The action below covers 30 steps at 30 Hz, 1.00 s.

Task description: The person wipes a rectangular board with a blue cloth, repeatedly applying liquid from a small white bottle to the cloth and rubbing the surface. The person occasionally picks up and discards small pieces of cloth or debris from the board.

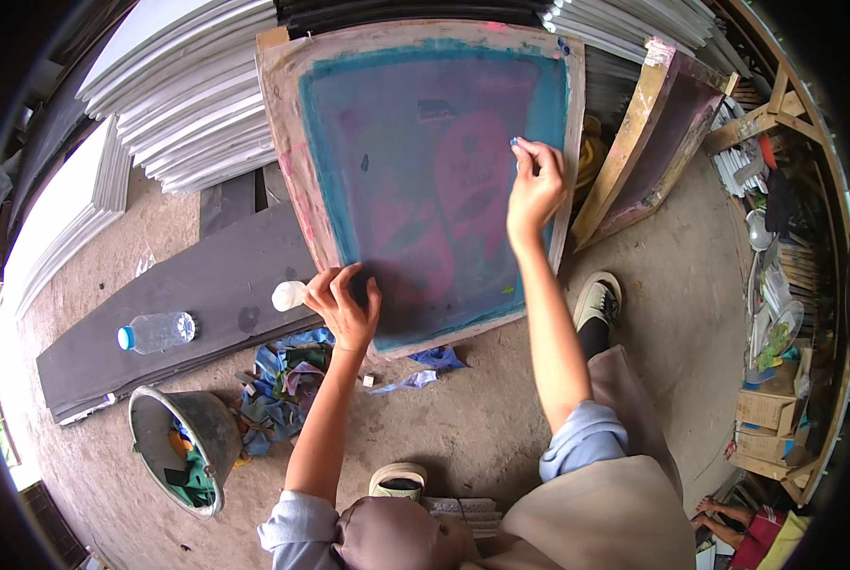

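In front of me a silk-screen frame (577, 104) leans up, its wooden border stained and its mesh purple with a blue-green edge and faint pink shapes. My right hand (537, 190) is raised over the right side of the mesh, thumb and fingertips pinching a small blue piece (514, 142) too small to name. My left hand (342, 306) is at the frame's lower left edge, fingers bent and apart, tips by the mesh. Right beside its outer fingers is a small white bottle or cup (289, 295), partly hidden; whether they touch I cannot tell.
A clear bottle with blue cap (157, 332) lies on dark boards (93, 366). Below are a bucket (218, 446) and rags (278, 389). White sheets (192, 104) are stacked at left. Another frame (624, 142) leans at right. A person (729, 522) is lower right.
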Tool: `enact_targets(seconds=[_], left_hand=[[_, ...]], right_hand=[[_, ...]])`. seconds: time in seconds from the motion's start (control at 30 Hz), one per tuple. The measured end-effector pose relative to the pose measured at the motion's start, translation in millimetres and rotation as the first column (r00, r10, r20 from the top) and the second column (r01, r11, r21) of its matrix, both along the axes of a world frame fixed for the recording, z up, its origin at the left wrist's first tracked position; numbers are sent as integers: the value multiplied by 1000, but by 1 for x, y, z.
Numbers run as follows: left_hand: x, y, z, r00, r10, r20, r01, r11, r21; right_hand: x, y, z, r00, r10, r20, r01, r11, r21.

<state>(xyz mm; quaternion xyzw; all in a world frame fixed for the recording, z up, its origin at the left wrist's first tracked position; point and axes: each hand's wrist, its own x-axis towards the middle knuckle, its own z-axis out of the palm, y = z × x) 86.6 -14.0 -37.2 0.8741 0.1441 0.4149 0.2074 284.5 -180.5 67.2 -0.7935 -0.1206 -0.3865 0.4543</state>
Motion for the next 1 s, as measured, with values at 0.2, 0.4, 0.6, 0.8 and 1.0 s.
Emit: enact_targets(seconds=[0.2, 0.4, 0.6, 0.8, 1.0], left_hand=[[-2, -1, 0, 1000, -11, 6, 11, 1000, -5], [-1, -1, 1, 1000, 1, -7, -1, 1000, 2], [-3, 3, -2, 1000, -26, -12, 26, 999, -19], [-2, 3, -4, 1000, -15, 9, 15, 1000, -16], [1, 3, -1, 996, 10, 85, -12, 1000, 25]], right_hand=[[-39, -15, -39, 898, 432, 80, -381, 857, -347], [-27, 5, -18, 995, 99, -4, -100, 994, -52], [-48, -9, -43, 752, 654, -81, -612, 648, -454], [-50, 22, -35, 920, 387, 60, -365, 903, -226], [-123, -62, -119, 903, 420, -95, -426, 841, -333]])
